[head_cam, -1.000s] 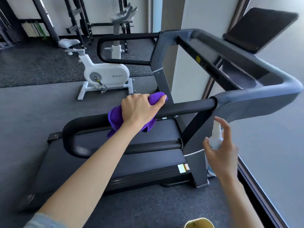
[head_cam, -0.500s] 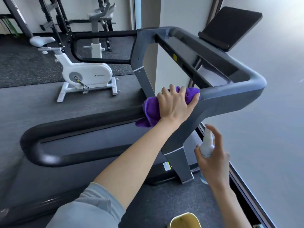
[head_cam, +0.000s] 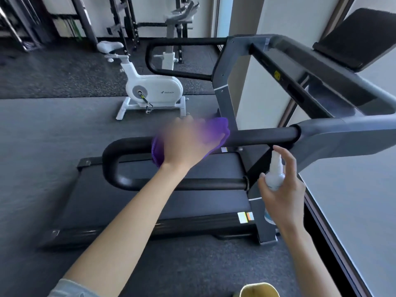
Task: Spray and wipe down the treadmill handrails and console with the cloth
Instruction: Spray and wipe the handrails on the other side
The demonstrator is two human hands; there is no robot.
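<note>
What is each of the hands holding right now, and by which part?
Left hand: purple cloth, bunched under the palm on the near handrail. Right hand: spray bottle, gripped around its body, index finger raised by the nozzle.

From my feed I see a dark speckled rubber gym floor [head_cam: 64,78] running back to a white wall [head_cam: 150,9]. A white exercise bike [head_cam: 153,91] stands on it, and black weight racks [head_cam: 126,20] line that wall farther off. A pale pillar [head_cam: 246,22] rises at the right, and soft daylight washes the grey surface [head_cam: 353,200] along the right edge.
</note>
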